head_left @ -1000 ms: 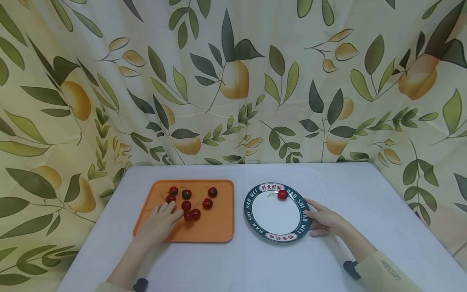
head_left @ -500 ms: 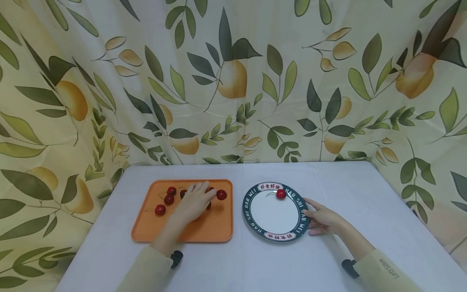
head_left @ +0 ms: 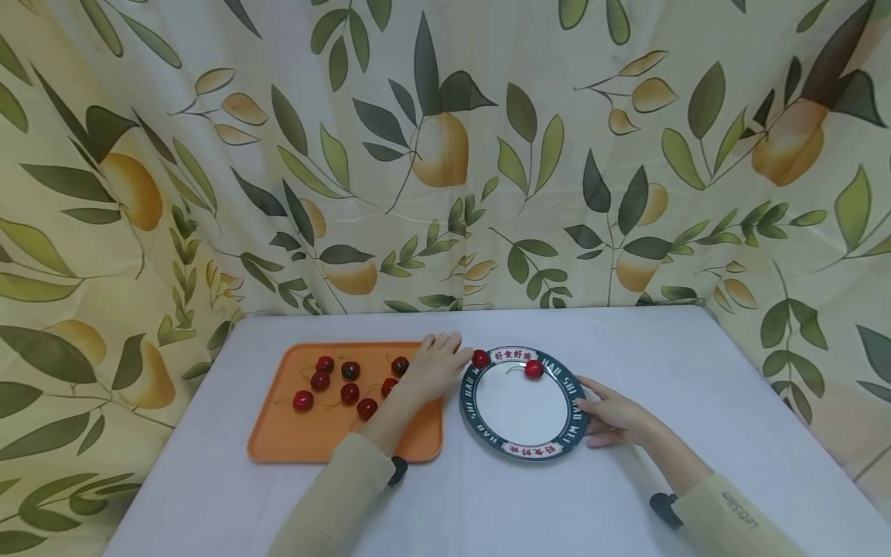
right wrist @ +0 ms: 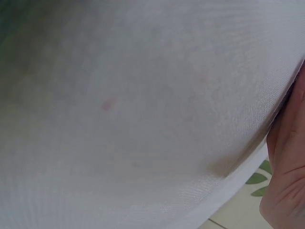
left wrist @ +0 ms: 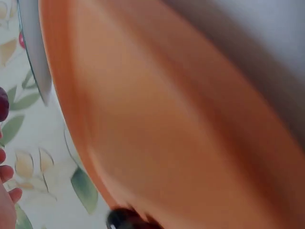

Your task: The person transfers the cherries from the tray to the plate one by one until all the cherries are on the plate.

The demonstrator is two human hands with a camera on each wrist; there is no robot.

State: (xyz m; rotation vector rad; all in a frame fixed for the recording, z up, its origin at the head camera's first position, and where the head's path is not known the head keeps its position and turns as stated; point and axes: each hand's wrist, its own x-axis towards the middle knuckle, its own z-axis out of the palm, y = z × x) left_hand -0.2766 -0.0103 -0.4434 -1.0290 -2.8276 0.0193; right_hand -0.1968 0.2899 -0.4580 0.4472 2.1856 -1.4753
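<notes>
My left hand [head_left: 437, 367] pinches a red cherry [head_left: 481, 358] at its fingertips, over the upper left rim of the plate. In the left wrist view that cherry [left wrist: 3, 104] and the fingers [left wrist: 5, 172] show only at the left edge. The round plate [head_left: 524, 410] is white with a dark lettered rim, and one red cherry [head_left: 534, 369] with a stem lies on it. My right hand [head_left: 618, 410] grips the plate's right rim between thumb and fingers. Several stemmed cherries [head_left: 349, 394] lie on the orange tray [head_left: 299, 437], a few partly behind my left forearm.
Tray and plate stand side by side on a white-covered table [head_left: 543, 510]. Behind it hangs a curtain [head_left: 445, 232] printed with fruit and leaves. The right wrist view shows mostly blurred white cloth [right wrist: 167, 119] and part of the hand [right wrist: 290, 162].
My left hand has moved from the tray's left part across to the plate, taking a cherry with it. Some cherries on the tray have shifted apart. My right hand stays on the plate.
</notes>
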